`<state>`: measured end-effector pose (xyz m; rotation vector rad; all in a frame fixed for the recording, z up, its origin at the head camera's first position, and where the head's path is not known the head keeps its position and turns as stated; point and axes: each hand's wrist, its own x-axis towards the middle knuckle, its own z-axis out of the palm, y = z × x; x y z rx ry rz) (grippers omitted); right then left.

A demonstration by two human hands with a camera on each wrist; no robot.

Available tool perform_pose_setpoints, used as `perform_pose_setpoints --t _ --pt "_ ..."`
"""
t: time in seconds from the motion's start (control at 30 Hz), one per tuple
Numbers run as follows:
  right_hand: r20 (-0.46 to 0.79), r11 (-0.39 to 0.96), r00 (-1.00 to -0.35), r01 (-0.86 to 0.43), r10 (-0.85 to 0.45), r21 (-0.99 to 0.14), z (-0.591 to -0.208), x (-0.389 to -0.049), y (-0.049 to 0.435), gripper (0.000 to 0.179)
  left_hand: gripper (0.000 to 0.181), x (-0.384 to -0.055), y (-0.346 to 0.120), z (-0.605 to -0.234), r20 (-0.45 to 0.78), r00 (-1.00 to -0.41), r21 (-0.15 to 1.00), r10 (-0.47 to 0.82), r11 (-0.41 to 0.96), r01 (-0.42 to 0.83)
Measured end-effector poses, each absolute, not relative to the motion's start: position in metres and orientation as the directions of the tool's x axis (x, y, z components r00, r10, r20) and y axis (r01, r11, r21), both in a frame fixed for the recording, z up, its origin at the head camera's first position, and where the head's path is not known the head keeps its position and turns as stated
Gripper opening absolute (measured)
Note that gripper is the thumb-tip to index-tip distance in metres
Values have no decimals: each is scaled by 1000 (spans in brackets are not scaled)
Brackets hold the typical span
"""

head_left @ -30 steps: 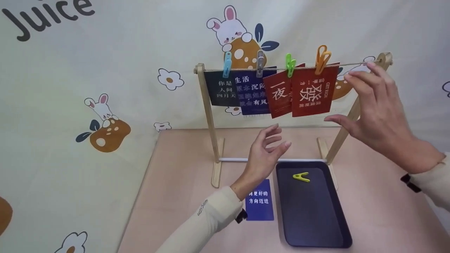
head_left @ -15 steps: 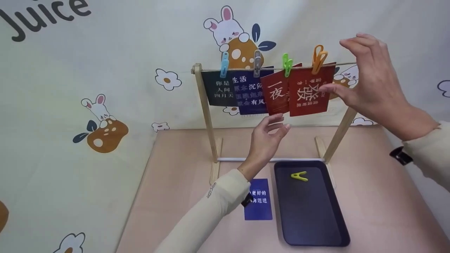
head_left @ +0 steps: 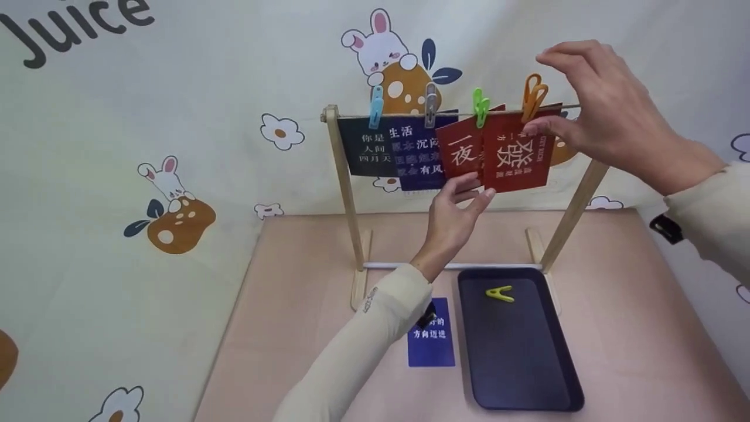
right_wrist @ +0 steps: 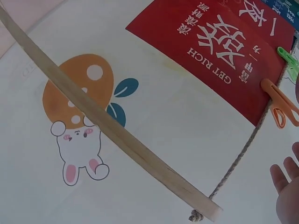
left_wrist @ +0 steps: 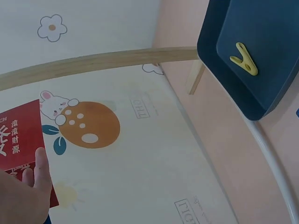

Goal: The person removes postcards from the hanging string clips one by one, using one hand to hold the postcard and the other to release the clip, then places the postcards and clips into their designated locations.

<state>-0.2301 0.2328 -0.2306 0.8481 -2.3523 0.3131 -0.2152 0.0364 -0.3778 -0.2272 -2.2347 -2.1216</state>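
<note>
Four-fingered reach of my right hand [head_left: 621, 111] arches beside the orange clothespin [head_left: 532, 97], its thumb overlapping the top of the "GET RICH" red card [head_left: 518, 167]. That clip grips the card on a rope line [right_wrist: 243, 151]. Below, my left hand [head_left: 454, 217] reaches up with fingers relaxed, fingertips right at the lower edges of the "GET RICH" card and the neighbouring red card [head_left: 460, 149]. A green clothespin [head_left: 481, 107] holds this second card. In the left wrist view, the left hand [left_wrist: 28, 196] overlaps the red cards.
Blue [head_left: 375, 107] and grey clothespins [head_left: 430, 105] hold a dark green card [head_left: 366, 158] and a blue card [head_left: 413, 170] on the wooden stand [head_left: 347, 193]. On the table lie another blue card [head_left: 432, 351] and a dark tray [head_left: 521, 363] with a yellow clothespin [head_left: 500, 293].
My right hand has risen and moved left, from beside the rope's right end to the orange clothespin. My left hand has moved up to the red cards' lower edges.
</note>
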Motion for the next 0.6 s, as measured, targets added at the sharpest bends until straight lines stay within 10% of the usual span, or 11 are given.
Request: perform_pose_setpoints --t 0.33,0.6 --pt "481 806 -796 -530 -367 -263 -224 -237 228 72 37 -229 49 -381 106 -993 994 61 7 106" --pt "439 785 -825 -518 -355 -339 -223 -242 228 60 33 -227 58 -386 99 -995 994 8 -49 99"
